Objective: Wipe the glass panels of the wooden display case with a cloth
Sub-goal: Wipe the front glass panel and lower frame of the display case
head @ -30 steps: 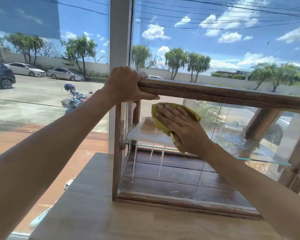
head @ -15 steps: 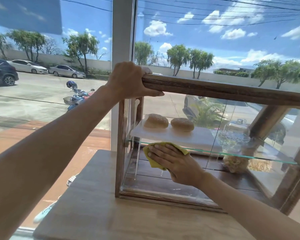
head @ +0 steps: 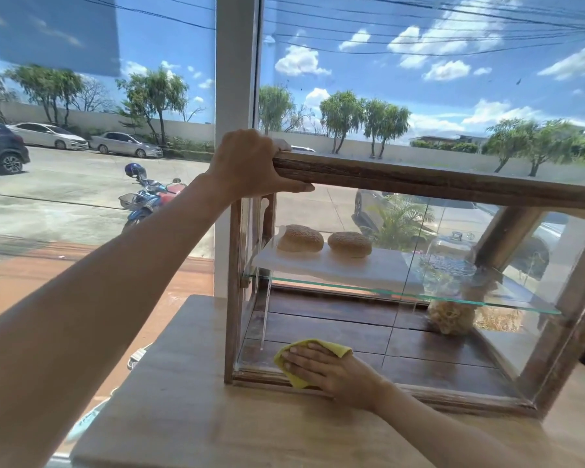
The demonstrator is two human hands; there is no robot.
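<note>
Sunny street outside, wooden counter (head: 183,417) below: right hand (head: 328,369) presses the yellow cloth (head: 333,346) flat at seven o'clock on the front glass panel (head: 446,349), left hand (head: 250,163) grips the display case (head: 419,180) by its top rail. Other panels likely remain.

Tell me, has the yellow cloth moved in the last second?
Yes. The cloth, under the right hand, went down the front glass: from just below the top rail, past the glass shelf, to the bottom rail.

Left hand (head: 250,163) curled, right hand (head: 325,368) flat (low)
</note>
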